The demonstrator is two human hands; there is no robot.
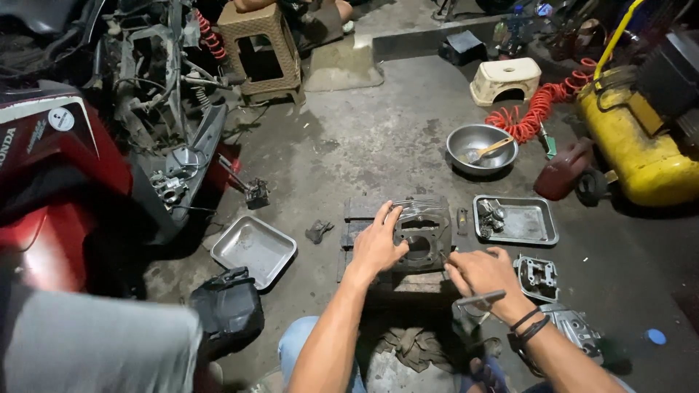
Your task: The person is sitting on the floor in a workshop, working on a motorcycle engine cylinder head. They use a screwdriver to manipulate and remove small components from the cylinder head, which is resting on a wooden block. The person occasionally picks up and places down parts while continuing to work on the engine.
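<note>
Your left hand (376, 244) lies flat on the engine block (422, 233), fingers spread and open, pressing on its left side and top edge. It grips nothing; it just steadies the block. The block sits on a small wood pallet (357, 211) on the floor, right in front of your knees.

Your right hand (484, 273) is curled shut around a thin metal tool (480, 298), just beside the block's right edge. The tool's tip is hidden, so you cannot tell what it touches.

A lot looks done already. The block is off the bike (58, 167), which stands stripped at the left. Small parts lie in the tray (542, 236) near the pallet's right side, and a cover (537, 276) lies on the floor by your right wrist. Another tray (255, 251) sits left of the pallet. A bowl (466, 142) with a spoon stands further back.

The block's big round hole is open. Work on the block itself looks like it is in the middle.
</note>
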